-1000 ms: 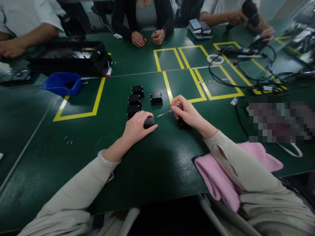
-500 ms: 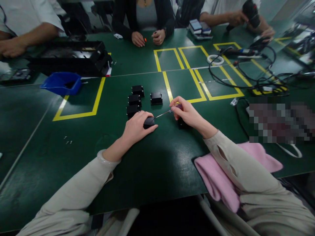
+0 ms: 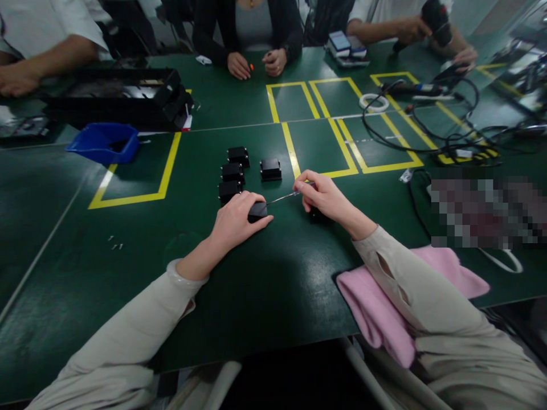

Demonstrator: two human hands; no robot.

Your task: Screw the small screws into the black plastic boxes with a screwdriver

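Observation:
On the green table [image 3: 273, 273] my left hand [image 3: 239, 220] grips a small black block [image 3: 257, 211] between thumb and fingers. My right hand [image 3: 318, 195] is closed around the handle of a screwdriver [image 3: 282, 197], whose thin shaft points left with its tip at the block's right side. Beyond my left hand stand more black blocks: one farthest back [image 3: 238, 155], one in the middle [image 3: 232, 172], one partly behind my fingers [image 3: 229, 191], and one apart to the right [image 3: 270, 169]. Something black [image 3: 315, 215] lies under my right hand, mostly hidden.
A blue bin [image 3: 105, 142] and a black tray [image 3: 115, 94] stand at the left. Tiny screws [image 3: 115, 246] lie front left. Right are cables [image 3: 410, 145], a white ring [image 3: 374, 103] and a pink cloth [image 3: 380, 302] beneath my forearm. Three people sit across; one holds a dark tool [image 3: 436, 23].
The whole view has shifted very slightly. My right hand is turned a little around the screwdriver handle, while my left hand keeps its hold on the block.

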